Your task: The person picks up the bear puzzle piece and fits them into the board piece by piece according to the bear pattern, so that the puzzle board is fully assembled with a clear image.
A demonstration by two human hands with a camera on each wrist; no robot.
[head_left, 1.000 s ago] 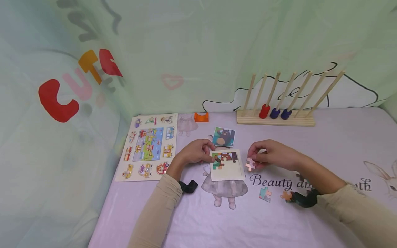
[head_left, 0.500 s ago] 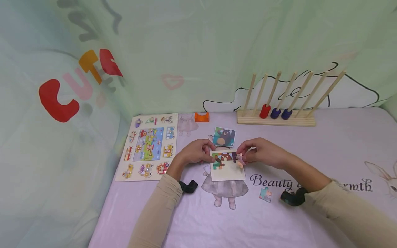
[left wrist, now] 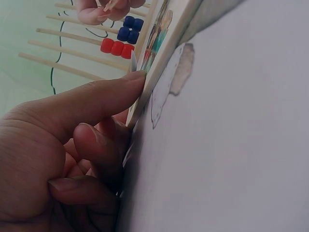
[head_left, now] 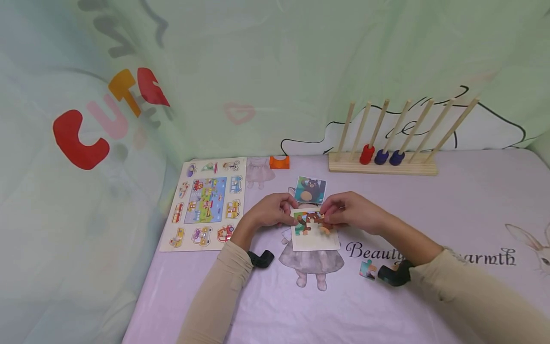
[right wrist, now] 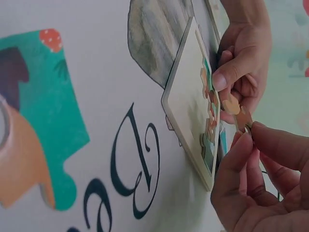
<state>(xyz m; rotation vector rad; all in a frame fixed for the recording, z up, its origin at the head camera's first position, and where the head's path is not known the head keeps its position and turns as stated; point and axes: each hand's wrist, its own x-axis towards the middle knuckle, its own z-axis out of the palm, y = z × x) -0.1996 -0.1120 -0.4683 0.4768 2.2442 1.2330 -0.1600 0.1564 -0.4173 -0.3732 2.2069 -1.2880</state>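
Note:
A pale puzzle tray with several bear pieces set in its upper part lies on the cloth in the head view. My left hand grips its left edge; in the left wrist view the thumb presses the rim. Above the tray, my right hand pinches a brown and orange jigsaw piece between thumb and fingertips. The right wrist view shows this piece tilted and apart from the tray surface. A bear picture card lies just behind the tray.
A loose teal jigsaw piece lies front right, near the right wrist's black camera mount. A vehicle puzzle board is at left. Behind stand an orange block and a wooden peg rack with red and blue beads.
My right hand has moved left with the jigsaw piece, from beside the tray to over its upper right, and has turned the piece. My left hand has stayed on the tray's edge.

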